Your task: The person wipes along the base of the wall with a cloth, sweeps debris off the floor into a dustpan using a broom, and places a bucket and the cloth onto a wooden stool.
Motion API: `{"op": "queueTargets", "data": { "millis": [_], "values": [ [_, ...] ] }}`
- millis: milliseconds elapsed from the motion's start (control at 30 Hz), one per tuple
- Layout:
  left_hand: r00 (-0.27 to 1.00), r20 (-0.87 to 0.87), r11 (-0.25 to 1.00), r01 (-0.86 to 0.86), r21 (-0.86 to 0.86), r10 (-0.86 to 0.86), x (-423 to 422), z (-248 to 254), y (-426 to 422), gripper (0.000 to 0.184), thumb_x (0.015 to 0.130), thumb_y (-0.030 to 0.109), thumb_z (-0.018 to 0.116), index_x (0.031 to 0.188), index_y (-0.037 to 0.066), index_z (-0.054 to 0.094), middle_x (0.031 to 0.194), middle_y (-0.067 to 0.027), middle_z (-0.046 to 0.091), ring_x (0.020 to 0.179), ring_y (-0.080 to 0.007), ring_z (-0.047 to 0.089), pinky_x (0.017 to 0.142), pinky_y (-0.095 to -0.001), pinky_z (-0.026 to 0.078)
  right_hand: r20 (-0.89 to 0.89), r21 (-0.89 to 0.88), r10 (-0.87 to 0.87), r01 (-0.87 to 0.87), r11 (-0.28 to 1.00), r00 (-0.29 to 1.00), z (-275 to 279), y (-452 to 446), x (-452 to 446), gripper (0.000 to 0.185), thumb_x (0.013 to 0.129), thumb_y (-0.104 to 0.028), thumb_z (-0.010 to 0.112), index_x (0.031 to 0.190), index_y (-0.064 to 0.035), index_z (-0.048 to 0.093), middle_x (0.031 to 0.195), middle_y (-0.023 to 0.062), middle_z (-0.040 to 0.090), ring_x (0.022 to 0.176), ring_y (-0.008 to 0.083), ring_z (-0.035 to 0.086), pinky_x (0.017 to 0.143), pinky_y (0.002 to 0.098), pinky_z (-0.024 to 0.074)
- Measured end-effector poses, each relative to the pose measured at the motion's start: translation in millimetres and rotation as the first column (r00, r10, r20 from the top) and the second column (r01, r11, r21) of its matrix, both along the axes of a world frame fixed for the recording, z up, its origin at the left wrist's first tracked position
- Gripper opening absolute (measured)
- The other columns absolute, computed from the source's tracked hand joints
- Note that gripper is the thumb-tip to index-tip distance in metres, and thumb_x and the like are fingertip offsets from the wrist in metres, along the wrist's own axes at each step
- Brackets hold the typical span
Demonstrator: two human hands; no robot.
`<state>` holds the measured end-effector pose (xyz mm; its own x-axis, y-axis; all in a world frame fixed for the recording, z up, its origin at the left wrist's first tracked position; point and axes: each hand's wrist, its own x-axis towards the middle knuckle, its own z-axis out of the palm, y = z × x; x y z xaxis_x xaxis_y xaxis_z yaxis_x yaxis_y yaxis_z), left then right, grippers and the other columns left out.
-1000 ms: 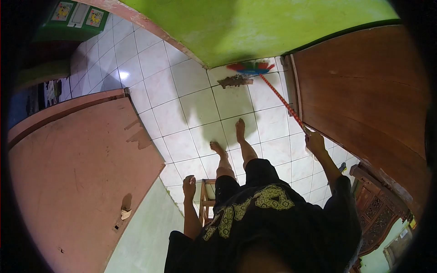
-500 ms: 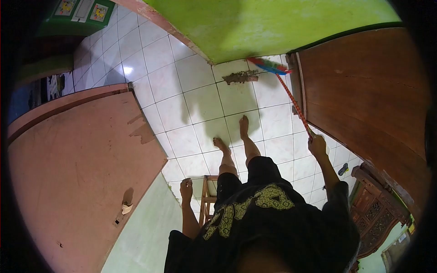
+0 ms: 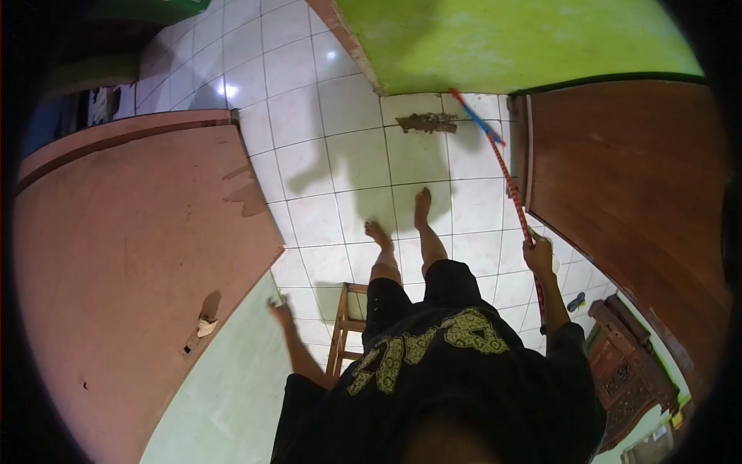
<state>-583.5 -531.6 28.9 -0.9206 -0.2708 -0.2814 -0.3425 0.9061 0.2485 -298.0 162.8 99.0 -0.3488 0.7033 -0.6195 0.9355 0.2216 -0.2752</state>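
My right hand (image 3: 539, 254) is closed around the red patterned handle of a broom (image 3: 513, 189). The broom's narrow blue and red head (image 3: 481, 121) is near the corner by the green wall and brown door, seen nearly edge-on. Left of it, a dark, ragged patch (image 3: 427, 122) lies on the white tiles. My left hand (image 3: 280, 308) hangs out to the left, near the pale wall, away from the broom; its fingers are small and blurred, so I cannot make out whether it holds anything.
A pink door (image 3: 139, 263) stands at the left and a brown wooden door (image 3: 618, 178) at the right. A wooden stool (image 3: 342, 329) is beside my legs. Carved furniture (image 3: 624, 371) stands at the lower right, with a dark small object (image 3: 576, 301) near it.
The broom head has swung right and turned from broad to edge-on. My left hand has moved outward to the left. The view has shifted, and more handle shows below my right hand.
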Motion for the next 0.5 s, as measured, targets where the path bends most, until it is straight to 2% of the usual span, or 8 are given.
{"op": "queueTargets", "data": {
  "millis": [33,100,133,167,200,333,400,500],
  "values": [
    [0.952,-0.012,0.948,-0.302,0.100,0.305,-23.1,13.5,-59.4,0.054,0.075,0.024,0.069,0.118,0.005,0.040,0.096,-0.0118,0.053,0.084,-0.0192,0.048,0.071,-0.0344,0.042,-0.077,0.179,0.143,-0.127,0.976,0.987,-23.8,5.6,17.7,0.042,0.074,-0.011,0.058,0.116,-0.0077,0.058,0.062,0.0179,0.058,0.047,0.0231,0.056,0.049,0.0362,0.0439],
    [0.792,-0.054,0.792,-0.600,0.112,0.608,-51.8,66.6,-88.9,0.081,0.071,0.040,0.070,0.127,0.001,0.026,0.114,-0.0195,0.048,0.096,-0.0267,0.048,0.072,-0.0408,0.046,-0.209,0.465,0.364,-0.236,0.853,0.907,-80.8,21.7,29.6,0.042,0.074,-0.011,0.057,0.116,-0.0073,0.057,0.058,0.0163,0.056,0.045,0.0226,0.054,0.048,0.0361,0.0448],
    [0.691,-0.175,0.713,-0.682,0.163,0.701,-62.1,86.6,-115.8,0.096,0.067,0.044,0.072,0.132,-0.001,0.018,0.131,-0.0222,0.033,0.105,-0.0347,0.045,0.078,-0.0468,0.046,-0.255,0.603,0.476,-0.246,0.758,0.841,-107.8,27.5,32.3,0.043,0.074,-0.010,0.056,0.117,-0.0076,0.056,0.057,0.0148,0.056,0.042,0.0217,0.052,0.045,0.0355,0.0447],
    [0.600,-0.124,0.607,-0.738,0.294,0.790,-75.1,115.6,-143.3,0.108,0.063,0.042,0.075,0.136,0.000,0.008,0.132,-0.0257,0.025,0.110,-0.0395,0.041,0.083,-0.0510,0.046,-0.260,0.252,0.131,-0.064,0.966,0.957,-99.4,21.2,11.9,0.044,0.074,-0.009,0.055,0.118,-0.0080,0.055,0.055,0.0126,0.055,0.040,0.0199,0.051,0.042,0.0343,0.0439],
    [0.538,-0.159,0.557,-0.759,0.337,0.828,-88.0,142.1,-162.3,0.108,0.063,0.042,0.076,0.136,0.001,0.008,0.132,-0.0258,0.025,0.111,-0.0396,0.041,0.083,-0.0511,0.046,-0.130,-0.115,-0.213,0.199,0.973,0.968,-89.4,3.8,-13.1,0.046,0.074,-0.007,0.054,0.120,-0.0084,0.054,0.054,0.0104,0.054,0.037,0.0182,0.050,0.038,0.0331,0.0432],
    [0.383,-0.440,0.542,-0.775,0.325,0.812,-119.5,194.7,-201.8,0.109,0.062,0.041,0.076,0.137,0.001,0.007,0.131,-0.0264,0.025,0.111,-0.0399,0.041,0.082,-0.0515,0.046,-0.183,-0.089,-0.070,0.055,0.995,0.981,-102.2,-66.1,-34.0,0.050,0.074,-0.007,0.052,0.124,-0.0077,0.050,0.049,0.0057,0.050,0.035,0.0146,0.049,0.034,0.0297,0.0420],
    [0.338,-0.524,0.548,-0.773,0.319,0.782,-131.3,200.2,-219.6,0.110,0.062,0.041,0.076,0.137,0.001,0.006,0.131,-0.0266,0.025,0.111,-0.0401,0.040,0.082,-0.0517,0.046,-0.092,-0.264,-0.146,0.117,0.957,0.985,-84.4,-97.6,-58.6,0.052,0.074,-0.007,0.053,0.126,-0.0078,0.048,0.047,0.0044,0.049,0.036,0.0139,0.049,0.035,0.0294,0.0430],
    [0.269,-0.601,0.537,-0.779,0.324,0.753,-145.3,203.1,-240.1,0.111,0.062,0.040,0.077,0.137,0.001,0.006,0.130,-0.0270,0.025,0.112,-0.0403,0.040,0.082,-0.0520,0.046,-0.106,-0.292,-0.068,0.035,0.956,0.992,-69.0,-147.9,-89.4,0.052,0.072,-0.003,0.052,0.124,-0.0055,0.049,0.059,0.0108,0.057,0.039,0.0148,0.051,0.039,0.0297,0.0435]
  ]
}}
